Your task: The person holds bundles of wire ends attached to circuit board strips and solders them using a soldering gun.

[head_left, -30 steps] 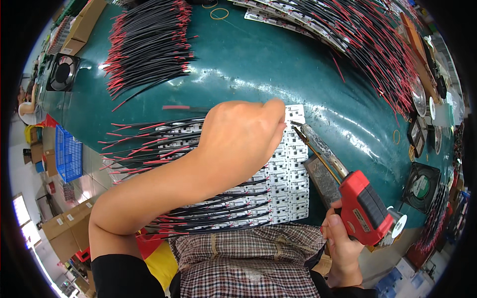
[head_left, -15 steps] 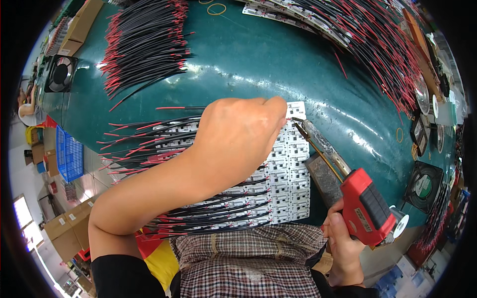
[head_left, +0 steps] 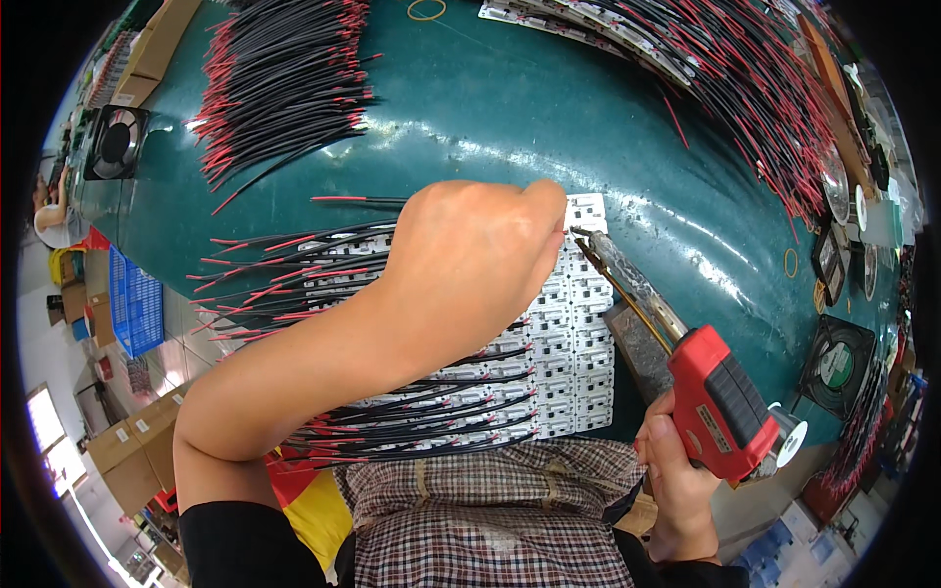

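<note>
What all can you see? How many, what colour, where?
Table: one, green, centre
Circuit boards: uncounted, white, table's near side
Wire pile: one, black and red, upper left
Wired boards: uncounted, white, upper right
Soldering gun: one, red and black, right side
Block: one, grey, beneath gun
Spool: one, white, beside gun
Fans: two, black, table's left and right
Rubber bands: several, tan, on table
Basket: one, blue, left
Cardboard boxes: several, brown, left
Apron: one, checked brown, bottom
Left hand: one, bare, over boards
Right hand: one, bare, holding gun

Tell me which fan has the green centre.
The fan to the right of the red soldering gun; the other fan, at far left, has a dark centre.
</note>
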A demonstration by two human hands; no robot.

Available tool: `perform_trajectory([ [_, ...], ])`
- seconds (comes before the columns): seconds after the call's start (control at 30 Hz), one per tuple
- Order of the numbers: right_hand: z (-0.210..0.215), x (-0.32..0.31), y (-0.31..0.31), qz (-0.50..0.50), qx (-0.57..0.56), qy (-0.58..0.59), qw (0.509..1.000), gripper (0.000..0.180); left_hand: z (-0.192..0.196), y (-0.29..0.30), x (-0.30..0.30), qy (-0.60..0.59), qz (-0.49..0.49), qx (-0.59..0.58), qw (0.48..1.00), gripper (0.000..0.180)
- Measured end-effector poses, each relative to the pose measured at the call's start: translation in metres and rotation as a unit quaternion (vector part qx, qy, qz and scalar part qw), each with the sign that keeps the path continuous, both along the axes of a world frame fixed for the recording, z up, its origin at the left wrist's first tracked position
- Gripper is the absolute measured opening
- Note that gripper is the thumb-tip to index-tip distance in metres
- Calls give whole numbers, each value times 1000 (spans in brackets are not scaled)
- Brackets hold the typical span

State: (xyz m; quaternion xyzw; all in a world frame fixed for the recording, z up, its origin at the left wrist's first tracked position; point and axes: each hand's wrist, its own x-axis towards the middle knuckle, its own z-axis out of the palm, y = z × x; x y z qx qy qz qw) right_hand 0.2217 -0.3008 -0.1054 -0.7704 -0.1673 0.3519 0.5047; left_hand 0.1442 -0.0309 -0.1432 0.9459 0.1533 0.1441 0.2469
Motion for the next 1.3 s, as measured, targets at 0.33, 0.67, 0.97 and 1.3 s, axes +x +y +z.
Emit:
perform_trajectory([
  [0.33,-5,3,0,33,26,-18,999,12,-2,-1,2,-1,1,29,1000,11],
  [0.67,4,-4,2,-44,-9,21,999,21,1,4,5,8,-32,69,997,11],
  [0.97,1,-6,-1,-34,-25,4,999,18,1,8,4,-20,-51,87,995,11],
  [1.3,12,-4,7,-92,45,11,995,20,2,6,3,-42,-67,144,986,9],
])
